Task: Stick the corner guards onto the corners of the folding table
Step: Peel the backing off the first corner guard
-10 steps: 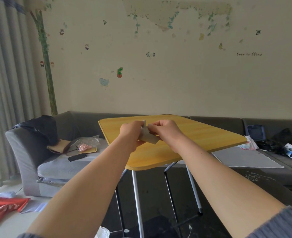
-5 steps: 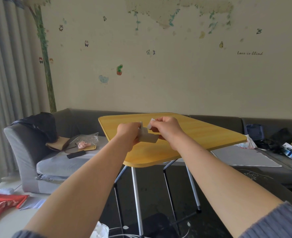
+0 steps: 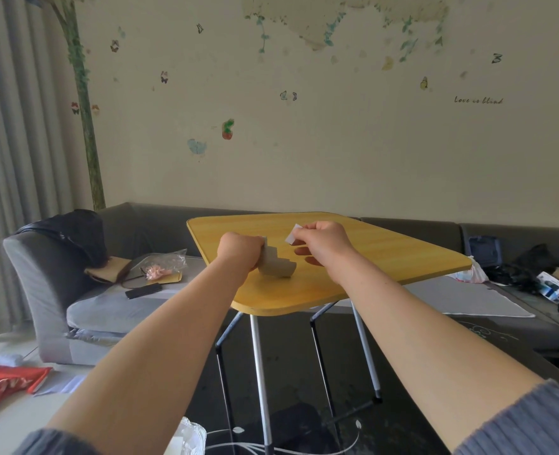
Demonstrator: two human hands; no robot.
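— Pinching a small white strip [image 3: 294, 234] between right thumb and fingertips; other fingers of the right hand [image 3: 321, 243] loosely curled beneath. Looks like a peeled backing, though too small to be sure.

— And the other side?

— Wrapped round a grey corner guard [image 3: 277, 265], the left hand [image 3: 241, 249] gripping its left end with fingers curled tight. Held above the yellow tabletop, nearer the front than the back.

— Different from a second ago?

— Yes. Then pressed together over the guard, both sets of fingers working at one spot. Now drawn apart, strip lifted clear to the right, guard left in the left grip alone.

— Meaning for the job?

— Probably adhesive now bared, so ready to stick. Not yet on any corner, though. Nearest one of the folding table [image 3: 386, 257] sits just below and in front, rounded and bare; left and right corners bare too, far one hard to judge.

— Next?

— Likely dropping the strip somewhere, then seating the guard squarely over that front corner and pressing firmly. Worth avoiding a touch on the sticky face.

— Round about?

— Grey sofa [image 3: 41, 274] behind and left, with a clear plastic bag [image 3: 165, 262] and a dark phone [image 3: 143, 290] on its seat. Red cloth [image 3: 5, 385] on the floor at far left.
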